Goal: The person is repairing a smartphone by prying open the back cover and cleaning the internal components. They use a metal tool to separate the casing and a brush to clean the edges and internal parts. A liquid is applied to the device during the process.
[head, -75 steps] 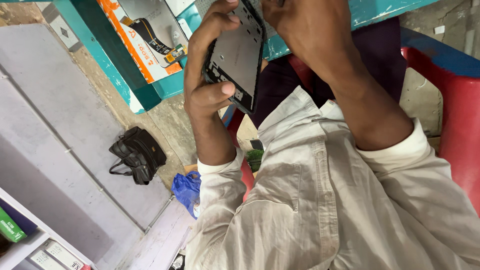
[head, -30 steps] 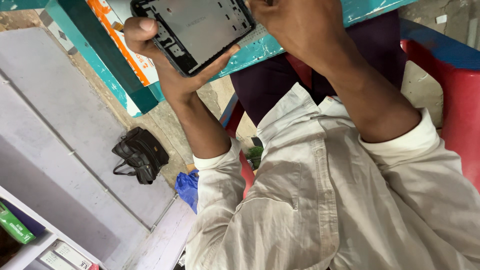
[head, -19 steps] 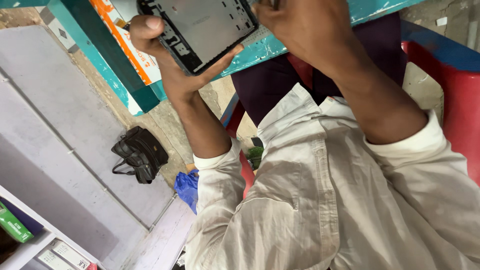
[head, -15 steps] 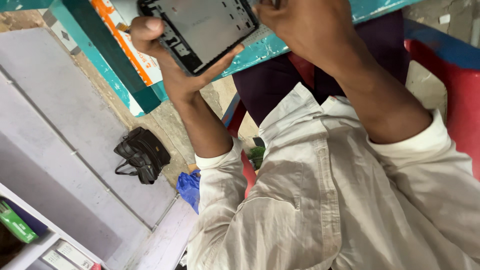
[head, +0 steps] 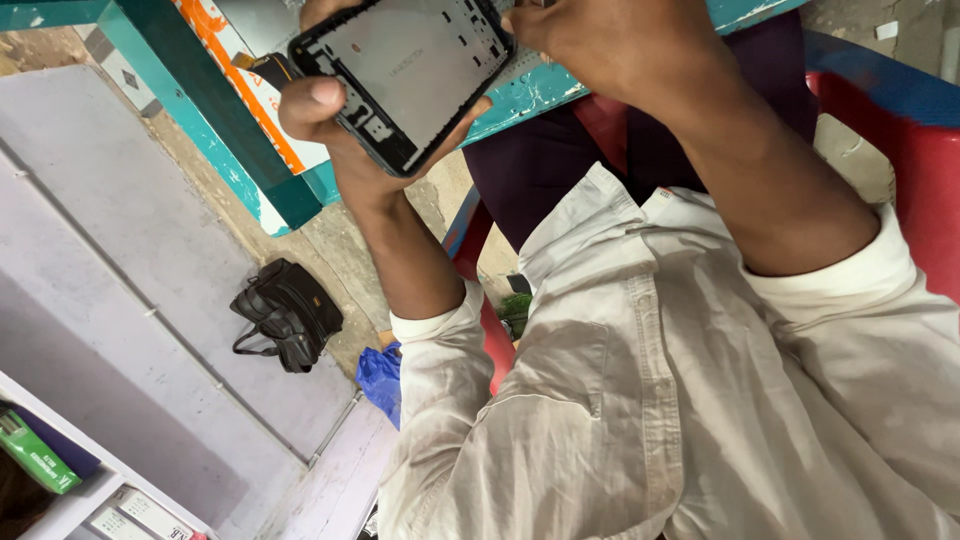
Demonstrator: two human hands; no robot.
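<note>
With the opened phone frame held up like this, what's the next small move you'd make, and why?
Probably tilt the phone frame down toward the camera before doing more. The left hand cradles it from below, thumb on its left edge, while the right hand grips the top right corner, partly cut off by the picture's edge. What the right fingertips touch cannot be seen, so a better view comes first.

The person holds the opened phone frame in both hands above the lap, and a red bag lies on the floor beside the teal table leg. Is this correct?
Not quite: the bag on the floor is black, not red, as the head view shows. The rest holds: the left hand and right hand grip the opened phone frame above the lap, near the teal table leg.
</note>
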